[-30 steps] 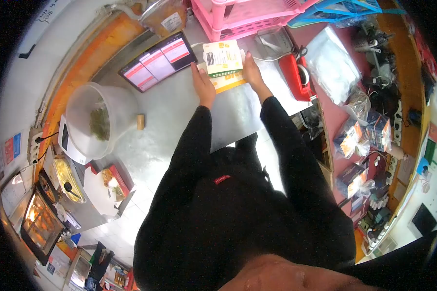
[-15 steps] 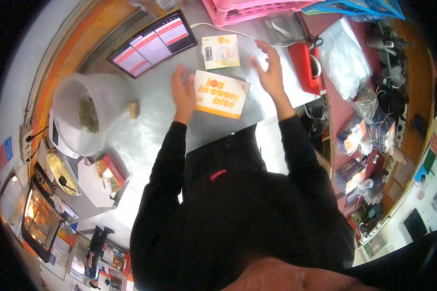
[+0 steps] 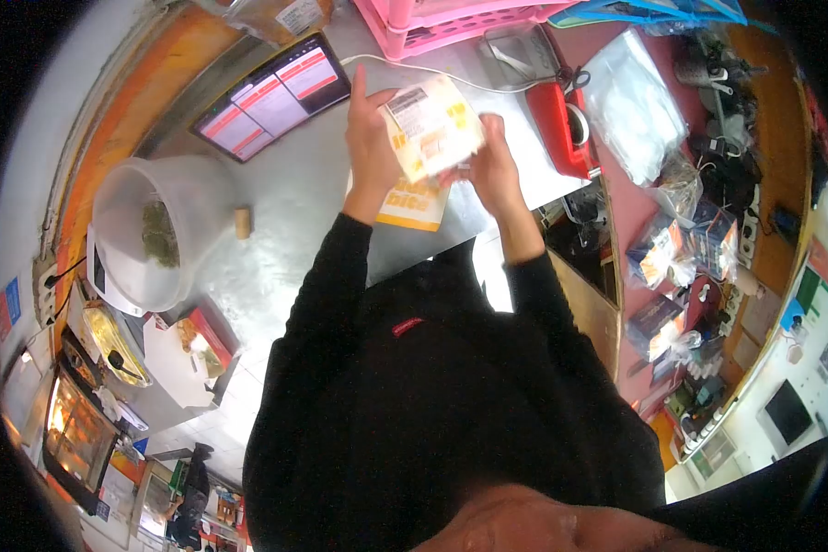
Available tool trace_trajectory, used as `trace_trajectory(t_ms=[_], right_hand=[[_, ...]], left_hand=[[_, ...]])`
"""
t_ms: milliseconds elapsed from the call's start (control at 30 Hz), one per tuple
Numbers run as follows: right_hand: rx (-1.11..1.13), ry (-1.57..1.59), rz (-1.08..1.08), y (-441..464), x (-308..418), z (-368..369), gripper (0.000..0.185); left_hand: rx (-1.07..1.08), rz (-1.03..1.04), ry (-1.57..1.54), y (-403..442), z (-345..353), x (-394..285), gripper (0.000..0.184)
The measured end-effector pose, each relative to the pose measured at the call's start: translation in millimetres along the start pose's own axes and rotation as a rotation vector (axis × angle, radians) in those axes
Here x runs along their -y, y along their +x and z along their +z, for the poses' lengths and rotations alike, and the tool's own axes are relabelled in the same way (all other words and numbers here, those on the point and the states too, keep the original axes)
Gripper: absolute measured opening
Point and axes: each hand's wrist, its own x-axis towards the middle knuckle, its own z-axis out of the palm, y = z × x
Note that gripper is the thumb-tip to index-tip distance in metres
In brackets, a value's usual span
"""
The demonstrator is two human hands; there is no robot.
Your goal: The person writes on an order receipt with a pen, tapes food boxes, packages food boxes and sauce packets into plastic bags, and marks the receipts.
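Between my two hands is a small white-and-yellow food box [image 3: 432, 127] with a printed label on its upper face, tilted and slightly blurred. My left hand [image 3: 373, 147] presses its left side, index finger pointing up past it. At the lower right corner my right hand [image 3: 495, 170] grips the box, its fingertips partly hidden underneath. Below the held box, a second food box [image 3: 405, 221] with orange lettering and an orange edge lies on the metal counter [image 3: 290, 207], largely covered by the first box and my left hand.
A tablet screen [image 3: 271, 97] stands at the back left. Further left are a translucent bucket [image 3: 120, 230] with green contents and a small brown cylinder [image 3: 242, 223]. On the right lie a red tape dispenser [image 3: 557, 129], scissors [image 3: 575, 80] and clear plastic bags [image 3: 635, 106]. A pink basket [image 3: 460, 37] sits behind.
The labelled box was lying on the counter behind the other one; now it is lifted between both hands. My hands, previously apart and empty, have closed in on it.
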Motion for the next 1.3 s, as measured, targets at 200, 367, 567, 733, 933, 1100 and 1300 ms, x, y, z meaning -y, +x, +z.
trace_trajectory(t_ms=[200,367,567,733,933,1100,1300], right_hand=[[-0.086,0.093,-0.314,-94,23,31,0.041],[-0.108,0.063,-0.415,-116,28,26,0.043],[-0.113,0.051,-0.497,-126,37,34,0.041],[-0.155,0.025,-0.468,-122,34,29,0.035],[-0.307,0.159,-0.209,-47,-11,-32,0.027],[-0.432,-0.657,-0.150,11,-39,-112,0.038],[0.069,-1.646,-0.332,-27,-33,-9,0.119]], left_hand=[[0.037,-0.014,-0.639,-10,-18,-93,0.111],[0.017,0.055,-0.576,-7,-23,-119,0.121],[0.035,0.129,-0.636,-7,-26,-129,0.120],[0.007,0.116,-0.569,-12,-25,-126,0.113],[0.192,0.145,-0.091,-26,-51,-48,0.078],[0.745,0.295,0.507,-31,-75,23,0.103],[1.053,0.365,0.604,-35,-69,45,0.119]])
